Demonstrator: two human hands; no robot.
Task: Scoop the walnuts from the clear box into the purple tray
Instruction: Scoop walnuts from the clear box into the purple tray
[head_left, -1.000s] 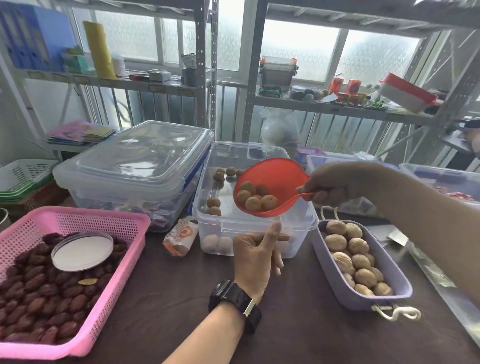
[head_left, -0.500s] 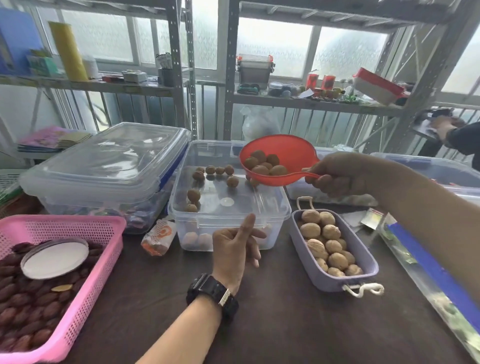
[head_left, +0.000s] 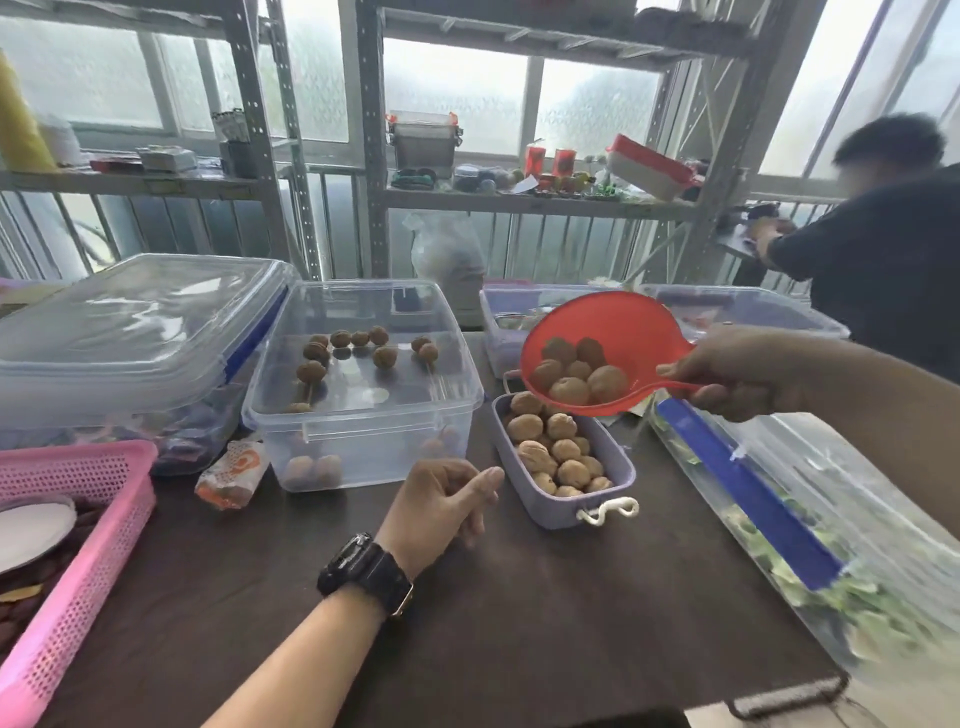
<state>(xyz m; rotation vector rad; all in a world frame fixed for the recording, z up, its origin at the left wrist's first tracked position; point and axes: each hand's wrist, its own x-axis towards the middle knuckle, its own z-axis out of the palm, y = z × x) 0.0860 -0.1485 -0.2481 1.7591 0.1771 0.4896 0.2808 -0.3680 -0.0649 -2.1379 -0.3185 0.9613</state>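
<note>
In the head view, the right hand (head_left: 737, 374) grasps the handle of a round red plastic scoop (head_left: 613, 327). The scoop carries several brown walnuts (head_left: 571, 376) above the far end of the purple rectangular plastic tray (head_left: 545, 506), which also holds walnuts. The left hand (head_left: 436, 504) is relaxed, with loosely curled fingers and holding nothing, over the dark table (head_left: 571, 597) and near the clear plastic box (head_left: 363, 431), just left of the tray.

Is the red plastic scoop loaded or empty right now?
Loaded: several walnuts lie in the red plastic scoop, whose handle the right hand grips.
</note>
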